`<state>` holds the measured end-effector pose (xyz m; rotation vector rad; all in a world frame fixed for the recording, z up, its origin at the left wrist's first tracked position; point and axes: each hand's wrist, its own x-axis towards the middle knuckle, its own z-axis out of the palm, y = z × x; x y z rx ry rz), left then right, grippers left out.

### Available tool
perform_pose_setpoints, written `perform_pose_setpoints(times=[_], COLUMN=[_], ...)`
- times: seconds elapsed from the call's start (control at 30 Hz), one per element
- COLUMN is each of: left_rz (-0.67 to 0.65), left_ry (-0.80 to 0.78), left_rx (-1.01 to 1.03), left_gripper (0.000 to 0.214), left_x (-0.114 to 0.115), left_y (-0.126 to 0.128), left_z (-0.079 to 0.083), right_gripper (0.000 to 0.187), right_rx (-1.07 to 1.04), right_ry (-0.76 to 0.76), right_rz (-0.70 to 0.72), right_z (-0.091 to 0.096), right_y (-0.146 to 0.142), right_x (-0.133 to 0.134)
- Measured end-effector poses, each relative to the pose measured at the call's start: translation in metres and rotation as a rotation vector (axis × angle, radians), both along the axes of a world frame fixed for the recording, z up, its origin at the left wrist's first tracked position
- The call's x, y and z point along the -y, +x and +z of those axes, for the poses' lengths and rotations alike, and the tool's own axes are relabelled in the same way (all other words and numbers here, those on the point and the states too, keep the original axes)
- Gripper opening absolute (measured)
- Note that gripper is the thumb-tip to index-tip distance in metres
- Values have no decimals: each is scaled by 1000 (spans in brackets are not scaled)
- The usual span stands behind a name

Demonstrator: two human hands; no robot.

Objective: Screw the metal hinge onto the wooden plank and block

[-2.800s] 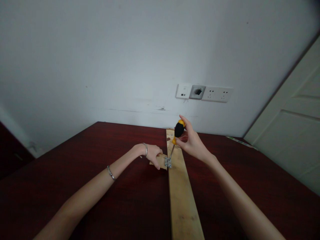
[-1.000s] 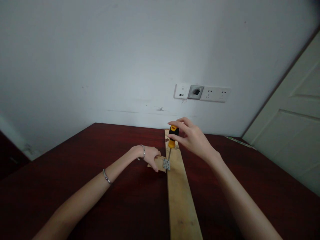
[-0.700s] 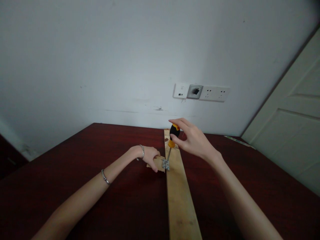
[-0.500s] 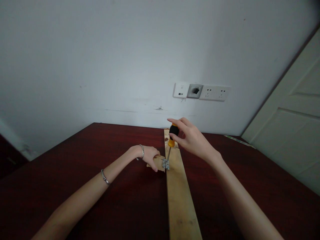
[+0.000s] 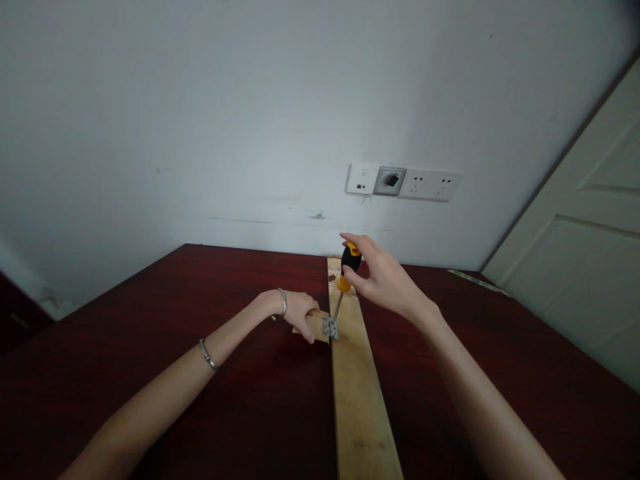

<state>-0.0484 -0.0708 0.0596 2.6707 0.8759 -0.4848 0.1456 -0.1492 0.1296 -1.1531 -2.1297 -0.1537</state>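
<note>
hinge (image 5: 334,329) under my screwdriver (image 5: 351,259)

nearest to me, the long board (image 5: 360,393) runs away over the dark red table (image 5: 250,400). farther along, my left hand (image 5: 300,315) is clamped upon the small wood block (image 5: 319,326), at the board's left side. the hinge lies across the seam of these two. my right hand (image 5: 385,275), apart from the left, pinches the screwdriver by its handle; the tip comes down at the hinge's right leaf. i judge the step is turning a screw there, though the screw is too small to tell. the next move calls for steady pressure and a firm left hold. behind stands the wall (image 5: 270,120) with sockets (image 5: 431,185).
</note>
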Motion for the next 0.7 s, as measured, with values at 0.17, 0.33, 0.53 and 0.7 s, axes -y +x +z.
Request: perform_pose_setpoints(times=[0.17, 0.33, 0.53, 0.7], left_rz=[0, -2, -10, -1], left_ry=[7, 6, -9, -29], left_rx=[2, -6, -10, -5], left_gripper=[62, 59, 57, 54], left_x=[-1, -1, 2, -2], left_y=[0, 0, 1, 0], left_z=[-1, -1, 3, -3], right_gripper=[46, 57, 47, 54], right_rx=[23, -18, 41, -33], right_ry=[-19, -11, -29, 5], right_rz=[-88, 7, -80, 51], right_z=[-2, -1, -2, -5], right_y=[1, 0, -2, -1], right_x=[-2, -1, -1, -6])
